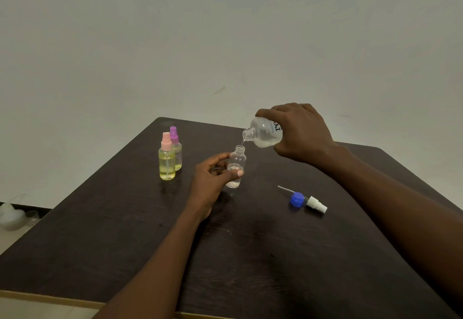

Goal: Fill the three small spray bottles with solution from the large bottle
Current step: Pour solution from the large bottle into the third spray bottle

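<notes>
My right hand (302,132) grips the large clear bottle (263,133), tipped on its side with its open mouth pointing left and down. A thin stream of clear liquid runs from it into a small clear bottle (236,162) standing upright without a cap on the dark table (250,256). My left hand (213,176) holds that small bottle by its lower half between thumb and fingers. A little liquid sits in its bottom. To the left stand a small bottle with a pink sprayer (166,158) and one with a purple sprayer (176,148), both holding yellowish liquid.
A blue cap (297,199) and a white spray head (317,204) with its thin dip tube lie on the table to the right of the small bottle. Pale objects (11,216) sit on the floor at the far left. A plain wall stands behind the table.
</notes>
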